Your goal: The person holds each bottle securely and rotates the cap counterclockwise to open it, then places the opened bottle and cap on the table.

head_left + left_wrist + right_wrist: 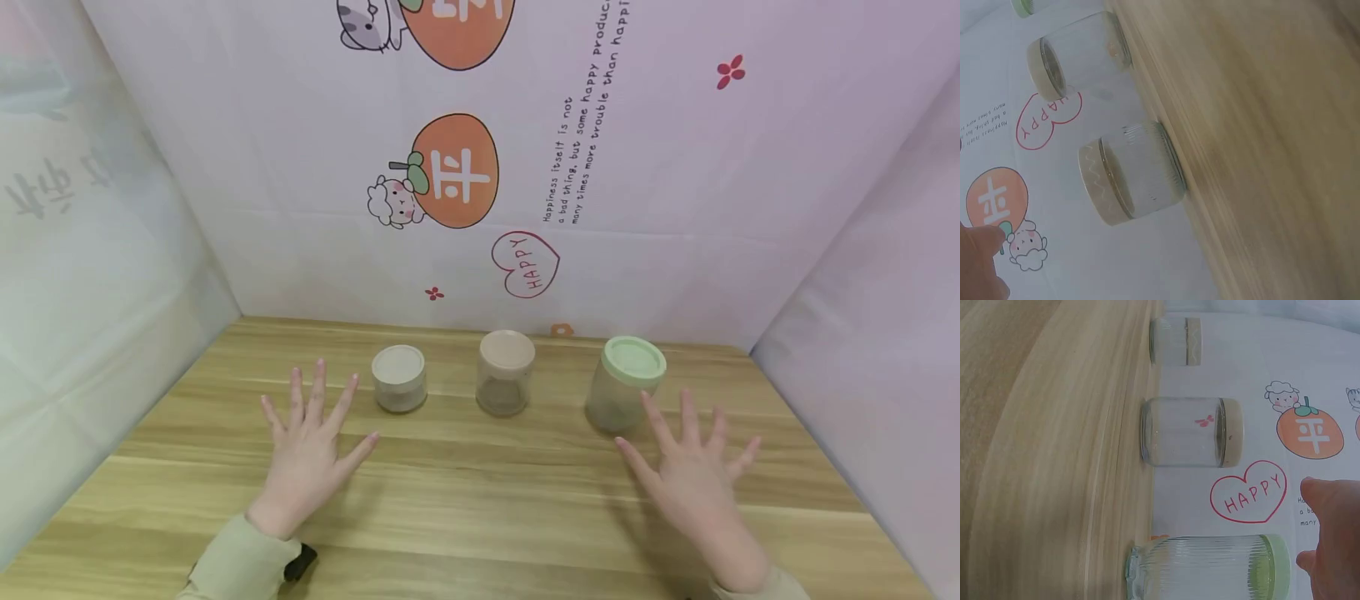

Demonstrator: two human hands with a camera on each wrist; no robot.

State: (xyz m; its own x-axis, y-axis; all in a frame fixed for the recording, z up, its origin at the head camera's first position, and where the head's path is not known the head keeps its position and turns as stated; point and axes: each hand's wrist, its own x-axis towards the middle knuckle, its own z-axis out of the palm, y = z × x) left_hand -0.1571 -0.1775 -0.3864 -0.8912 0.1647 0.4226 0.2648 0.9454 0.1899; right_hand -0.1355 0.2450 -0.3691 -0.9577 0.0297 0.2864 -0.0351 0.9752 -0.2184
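Three clear glass jars with lids stand upright in a row on the wooden table. The short one with a cream lid (400, 379) is on the left, a mid-sized one with a beige lid (506, 372) in the middle, and the tallest, with a green lid (626, 383), on the right. My left hand (306, 454) is spread, fingers straight, left of the short jar and apart from it. My right hand (696, 471) is also spread, its index finger overlapping the green-lidded jar in the head view; whether it touches cannot be told. Neither hand holds anything.
A white cloth (660, 183) with printed cartoons, orange fruit and lettering hangs behind the table. Similar cloth walls stand on the left (97, 250) and right (885, 317). The wooden tabletop (480, 508) extends in front of the jars, and a dark strap piece (301, 562) shows at my left cuff.
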